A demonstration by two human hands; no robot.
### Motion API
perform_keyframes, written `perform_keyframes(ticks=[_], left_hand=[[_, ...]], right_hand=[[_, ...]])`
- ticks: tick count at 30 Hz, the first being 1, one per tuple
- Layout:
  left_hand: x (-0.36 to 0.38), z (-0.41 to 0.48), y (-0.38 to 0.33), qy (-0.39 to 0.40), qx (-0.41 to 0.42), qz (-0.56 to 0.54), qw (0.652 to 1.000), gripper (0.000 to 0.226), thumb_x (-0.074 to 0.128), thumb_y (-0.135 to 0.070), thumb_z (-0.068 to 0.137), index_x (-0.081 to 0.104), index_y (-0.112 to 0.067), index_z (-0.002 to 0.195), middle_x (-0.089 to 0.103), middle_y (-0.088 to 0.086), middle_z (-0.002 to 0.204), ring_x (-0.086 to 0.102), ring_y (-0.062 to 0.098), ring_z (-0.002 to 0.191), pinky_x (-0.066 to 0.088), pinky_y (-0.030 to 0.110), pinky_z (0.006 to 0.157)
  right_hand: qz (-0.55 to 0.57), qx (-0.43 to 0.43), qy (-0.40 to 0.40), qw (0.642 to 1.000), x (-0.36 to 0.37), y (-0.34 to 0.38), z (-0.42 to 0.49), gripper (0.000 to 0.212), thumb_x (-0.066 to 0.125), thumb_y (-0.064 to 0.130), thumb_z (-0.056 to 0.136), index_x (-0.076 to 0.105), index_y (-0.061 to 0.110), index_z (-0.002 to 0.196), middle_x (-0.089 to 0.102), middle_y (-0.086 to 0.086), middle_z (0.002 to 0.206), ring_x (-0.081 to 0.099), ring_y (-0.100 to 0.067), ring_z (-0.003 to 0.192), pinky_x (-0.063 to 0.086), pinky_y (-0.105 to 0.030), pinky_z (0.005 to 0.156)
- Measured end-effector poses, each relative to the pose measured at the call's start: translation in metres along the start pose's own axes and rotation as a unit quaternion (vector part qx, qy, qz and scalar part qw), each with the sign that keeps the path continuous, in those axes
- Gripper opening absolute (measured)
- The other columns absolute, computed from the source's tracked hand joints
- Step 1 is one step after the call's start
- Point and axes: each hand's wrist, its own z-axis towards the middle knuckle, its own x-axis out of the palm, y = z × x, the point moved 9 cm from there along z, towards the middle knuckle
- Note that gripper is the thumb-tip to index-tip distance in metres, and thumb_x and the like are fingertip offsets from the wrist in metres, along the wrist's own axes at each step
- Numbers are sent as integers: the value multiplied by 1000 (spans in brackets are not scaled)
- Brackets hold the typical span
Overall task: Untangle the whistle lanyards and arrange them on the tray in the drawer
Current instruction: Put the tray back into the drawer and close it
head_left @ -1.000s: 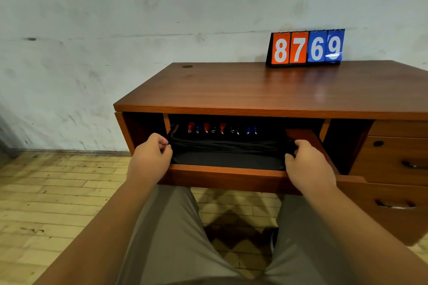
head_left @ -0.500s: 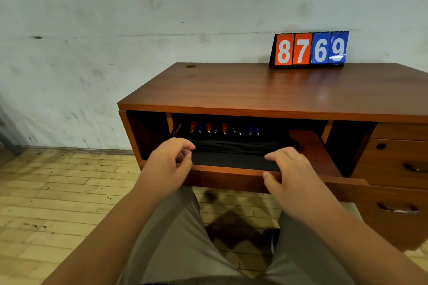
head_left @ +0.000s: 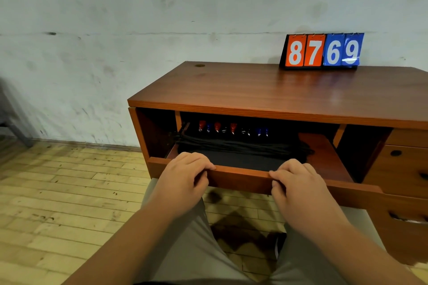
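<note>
- Desk: glossy red-brown wood grain, flat rectangular top; fills the centre and right of the frame
- Drawer: same wood, shallow and wide, partly out under the top; its front edge crosses the lower centre
- Tray: black, matte, flat; lies in the drawer, bare along its near strip
- Lanyards: thin black cords bundled on the tray; long axis runs left to right across the drawer
- Whistles: small, shiny, red, blue and dark; in a row at the back of the drawer, upper centre, narrow ends pointing toward the lanyards
- Left hand: fingers curled over the drawer's front edge, thumb on its face; it grips the drawer
- Right hand: same grip further right on the edge; the hands are well apart
- Scoreboard: stiff flip cards, orange 87 and blue 69; upper right, at the desk's back
- Wall: whitish, scuffed plaster
- Floor: pale, worn wood planks, lower left
</note>
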Motion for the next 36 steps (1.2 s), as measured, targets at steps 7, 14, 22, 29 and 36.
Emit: perform_keyframes(ticks=[7,14,22,29,36], left_hand=[[4,9,3,-11,-48,3,999,27,61,-20,105,78,-31,122,70,-23,121,55,-3,118,27,0,100],[18,17,10,-4,-60,11,998,40,61,-19,105,70,-31,143,66,-19,141,51,3,132,23,9,111],[39,44,31,36,-87,-22,995,55,59,-16,108,52,-33,159,47,-19,164,32,2,156,12,15,122],[56,68,36,70,-61,39,995,59,57,-21,107,45,-29,164,42,-13,165,32,14,154,25,34,129],[68,83,39,67,-52,107,991,64,54,-31,107,37,-26,167,45,-4,148,41,19,135,46,35,114]], right_hand=[[-8,-15,-26,1000,0,-1,13,28,62,29,102,81,25,123,57,15,102,48,-10,97,53,-29,87],[-56,-24,-26,998,11,-4,19,40,64,30,100,74,20,137,60,10,109,51,-10,94,57,-29,81],[-52,-19,22,998,26,-10,40,57,53,39,104,52,23,159,56,11,137,49,-10,119,52,-27,103],[-73,-2,59,996,37,-16,59,68,51,42,104,36,21,167,43,5,160,40,-19,145,42,-35,119],[-56,7,62,996,52,-27,72,75,54,46,104,28,21,170,29,2,174,26,-20,159,27,-36,130]])
